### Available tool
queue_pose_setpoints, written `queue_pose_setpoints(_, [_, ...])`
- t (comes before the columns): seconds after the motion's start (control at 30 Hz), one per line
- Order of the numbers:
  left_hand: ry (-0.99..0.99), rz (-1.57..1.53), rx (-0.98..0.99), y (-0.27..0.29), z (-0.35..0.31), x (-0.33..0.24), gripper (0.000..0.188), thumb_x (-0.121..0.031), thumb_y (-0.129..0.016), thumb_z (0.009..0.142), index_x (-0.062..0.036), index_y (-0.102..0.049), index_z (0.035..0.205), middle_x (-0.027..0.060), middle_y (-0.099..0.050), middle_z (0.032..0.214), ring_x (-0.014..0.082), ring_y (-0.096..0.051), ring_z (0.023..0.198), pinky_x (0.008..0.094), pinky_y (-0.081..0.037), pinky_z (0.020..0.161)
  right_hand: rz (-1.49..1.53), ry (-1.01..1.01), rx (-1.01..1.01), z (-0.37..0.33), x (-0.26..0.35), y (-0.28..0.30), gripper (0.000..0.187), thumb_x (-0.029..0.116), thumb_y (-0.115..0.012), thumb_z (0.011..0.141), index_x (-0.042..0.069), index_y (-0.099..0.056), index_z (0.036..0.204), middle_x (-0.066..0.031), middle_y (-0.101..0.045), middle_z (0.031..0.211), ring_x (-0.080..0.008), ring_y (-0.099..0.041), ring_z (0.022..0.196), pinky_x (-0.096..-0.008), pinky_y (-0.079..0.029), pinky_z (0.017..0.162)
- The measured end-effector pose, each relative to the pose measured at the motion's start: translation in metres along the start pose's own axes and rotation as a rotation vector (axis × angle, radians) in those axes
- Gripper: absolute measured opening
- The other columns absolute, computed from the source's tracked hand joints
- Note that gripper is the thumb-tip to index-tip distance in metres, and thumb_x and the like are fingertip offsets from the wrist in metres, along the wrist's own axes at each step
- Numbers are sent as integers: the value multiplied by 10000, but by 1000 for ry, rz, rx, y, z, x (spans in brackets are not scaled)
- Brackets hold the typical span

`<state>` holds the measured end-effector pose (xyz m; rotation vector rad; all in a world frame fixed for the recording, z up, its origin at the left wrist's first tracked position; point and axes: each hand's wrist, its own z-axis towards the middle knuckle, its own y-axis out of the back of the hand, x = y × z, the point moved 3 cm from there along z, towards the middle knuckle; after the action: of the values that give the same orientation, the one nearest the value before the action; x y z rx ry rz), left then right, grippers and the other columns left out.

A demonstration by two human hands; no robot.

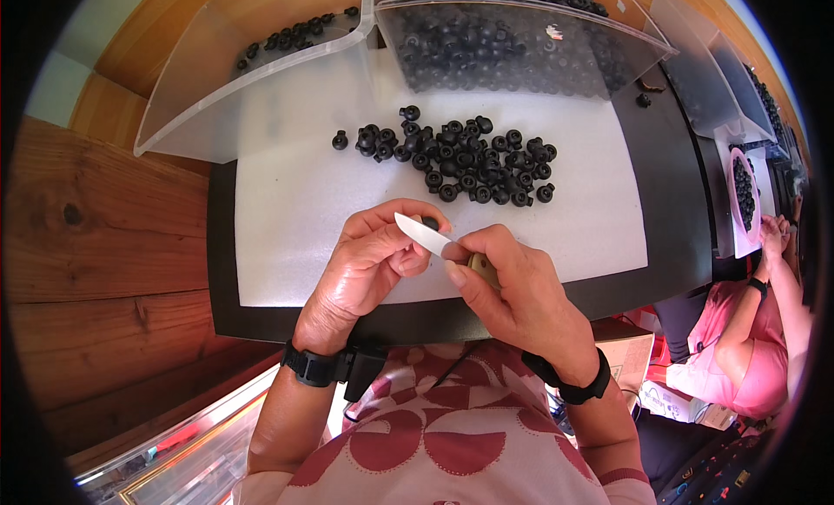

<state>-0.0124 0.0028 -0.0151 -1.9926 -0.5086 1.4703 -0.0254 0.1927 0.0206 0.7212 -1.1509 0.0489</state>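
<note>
1. Wristbands (pixel 584 385) circle both your wrists just off the tabletop's (pixel 224 262) near edge; a black block (pixel 363 371) hangs beside the left one.
2. Your right hand (pixel 519 283) has its fingers wrapped round the tan handle of the knife (pixel 424 235), above the near part of the white sheet (pixel 287 253). The blade points left and slightly away from you. It should feel light and stiff; hold it by the handle, well behind the blade, and treat both sides as sharp, since you cannot tell which is the cutting edge.
3. Your left hand (pixel 369 249) seems to pinch a black bead (pixel 429 222) between thumb and fingers, just beyond the blade. The blade hides part of that grip, and whether it touches the bead you cannot tell. Expect something light, hard and smooth, perhaps slippery but hardly fragile; grip its round sides, fingertips clear of the steel.
4. Ahead of your hands a loose heap (pixel 473 162) of similar beads lies mid-sheet. A knock would probably set some rolling.
5. Beyond it, a large bin (pixel 638 62) full of beads walls off the tabletop's far edge; a left bin (pixel 204 114), holding only a few, blocks the far left corner.
6. Off to the far right, past the tabletop's edge, a co-worker (pixel 738 357) has both hands near a pink dish (pixel 732 183) of beads.
</note>
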Motion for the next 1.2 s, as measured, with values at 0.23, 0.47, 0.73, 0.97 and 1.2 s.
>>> queue_pose_setpoints(0.23, [-6,-39,17,1,-1,1,267,-54,-576,951,84,-619,1175,111,-675,1052,82,-389,670,233,-370,621,1,-8,-5,0,1,-1,212,156,-671,949,43,-519,1045,-128,-667,795,-339,-666,665,-402,-508,576])
queue_pose_setpoints(0.47, [-7,-29,11,0,0,0,260,-62,-581,957,79,-622,1171,112,-680,1049,79,-386,670,232,-371,623,-14,12,-39,2,1,-2,203,153,-678,944,44,-529,1028,-120,-661,783,-328,-662,650,-396,-501,568])
queue_pose_setpoints(0.73, [-22,-8,16,-1,-1,1,235,-71,-576,984,66,-633,1166,112,-685,1061,70,-382,669,229,-365,624,18,14,-20,3,-2,-2,194,147,-674,948,46,-528,1026,-138,-654,781,-332,-659,656,-388,-500,575])
queue_pose_setpoints(0.97, [-38,8,2,-3,-1,2,226,-94,-581,1006,50,-647,1167,100,-685,1020,65,-385,673,227,-360,625,89,-26,-19,5,1,-4,183,112,-660,953,38,-513,1032,-153,-645,777,-354,-649,667,-403,-494,587])
queue_pose_setpoints(1.2, [-36,76,-65,-3,-2,3,271,-145,-636,986,53,-663,1170,72,-660,917,77,-433,683,230,-362,628,91,-44,-62,7,1,-5,208,147,-666,966,30,-512,1040,-154,-646,789,-327,-641,636,-392,-492,581])
